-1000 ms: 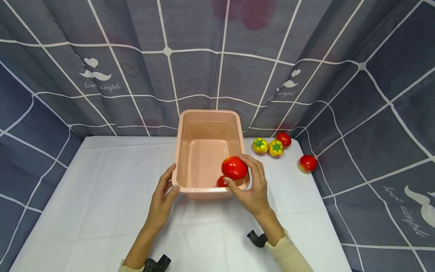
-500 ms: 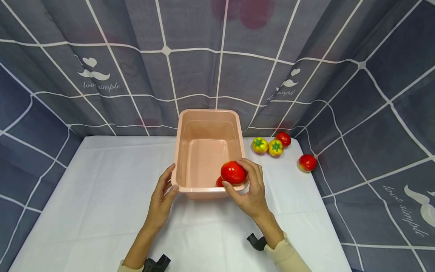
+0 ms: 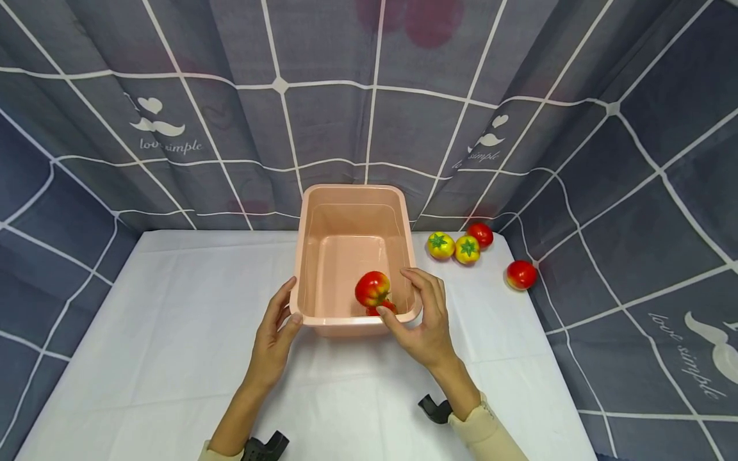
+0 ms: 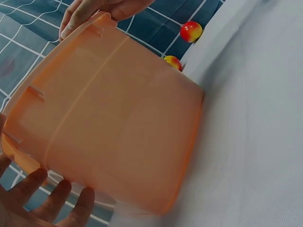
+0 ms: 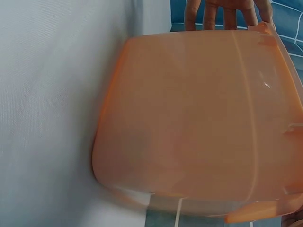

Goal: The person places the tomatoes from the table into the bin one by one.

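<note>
A pink plastic bin (image 3: 314,256) stands on the white table. My left hand (image 3: 275,333) holds its front left corner, thumb at the rim and fingers spread along the side, as the left wrist view also shows. A red-yellow tomato (image 3: 371,288) lies inside at the front. Beneath it sits another red tomato (image 3: 383,309), partly hidden by it and by my thumb. My right hand (image 3: 428,320) is over the front right corner, thumb and fingers apart with nothing between them. In the right wrist view, the bin wall (image 5: 180,118) hides the contents.
Two yellow tomatoes with green tops (image 3: 441,246) and a red tomato (image 3: 480,235) are grouped right of the bin. Another red tomato (image 3: 521,275) lies by the table's right edge. A grey checked curtain (image 3: 328,128) stands behind and along both sides.
My right hand has lowered the tomato into the bin and let go of it. The tomato has rolled a little left, showing its yellow side. My left hand stays on the bin.
</note>
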